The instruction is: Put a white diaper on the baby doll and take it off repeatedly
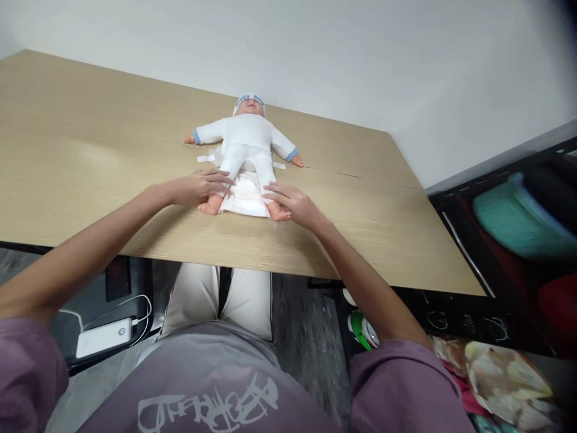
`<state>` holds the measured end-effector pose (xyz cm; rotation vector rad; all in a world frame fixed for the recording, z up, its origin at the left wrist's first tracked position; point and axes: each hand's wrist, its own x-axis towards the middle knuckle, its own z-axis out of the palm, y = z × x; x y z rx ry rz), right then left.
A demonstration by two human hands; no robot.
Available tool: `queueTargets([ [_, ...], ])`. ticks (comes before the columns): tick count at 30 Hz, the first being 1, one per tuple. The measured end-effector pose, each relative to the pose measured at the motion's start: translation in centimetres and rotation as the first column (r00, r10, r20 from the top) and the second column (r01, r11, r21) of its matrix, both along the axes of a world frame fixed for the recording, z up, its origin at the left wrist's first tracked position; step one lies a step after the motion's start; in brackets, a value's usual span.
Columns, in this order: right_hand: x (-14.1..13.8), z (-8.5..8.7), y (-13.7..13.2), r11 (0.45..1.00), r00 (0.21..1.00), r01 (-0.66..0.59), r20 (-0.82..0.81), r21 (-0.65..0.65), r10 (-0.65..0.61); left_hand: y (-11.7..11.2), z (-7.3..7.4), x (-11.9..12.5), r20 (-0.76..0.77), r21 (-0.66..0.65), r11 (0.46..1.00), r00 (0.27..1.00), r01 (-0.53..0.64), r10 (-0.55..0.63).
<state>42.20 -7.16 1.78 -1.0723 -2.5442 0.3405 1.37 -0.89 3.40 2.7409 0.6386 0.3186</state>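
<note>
A baby doll (247,131) in a white suit with blue cuffs and a white cap lies on its back, head away from me, legs spread toward me. Under its hips and between its legs is an unfolded white diaper (246,197), its tabs sticking out at both sides of the waist. My left hand (198,186) rests with fingers stretched over the doll's leg on the left. On the other leg, near the bare foot, lies my right hand (295,203), fingers extended too. Neither hand is closed round anything.
The doll lies on a wooden table (112,120) against a white wall. Below its front edge at left are a white power bank (103,338) with a cable and a dark phone (118,278). At right stands a dark shelf with a teal item (523,216).
</note>
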Motion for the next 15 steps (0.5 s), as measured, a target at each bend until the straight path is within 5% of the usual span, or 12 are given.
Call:
queueTargets([
  [7, 0.6, 1.4, -0.5, 0.996, 0.998, -0.039, -0.049, -0.075, 0.036, -3.3, 1.6, 2.2, -0.083, -0.028, 0.988, 0.986, -0.15, 0.147],
  [11, -1.8, 0.5, -3.4, 0.997, 0.998, 0.046, 0.028, 0.067, -0.048, -5.6, 0.4, 3.7, -0.028, 0.054, 0.969, 0.97, -0.242, 0.243],
  [15, -3.7, -1.4, -5.0, 0.973, 0.985, 0.161, 0.031, 0.168, -0.169, -5.5, -0.6, 4.1, 0.041, 0.101, 0.955, 0.961, -0.277, 0.274],
])
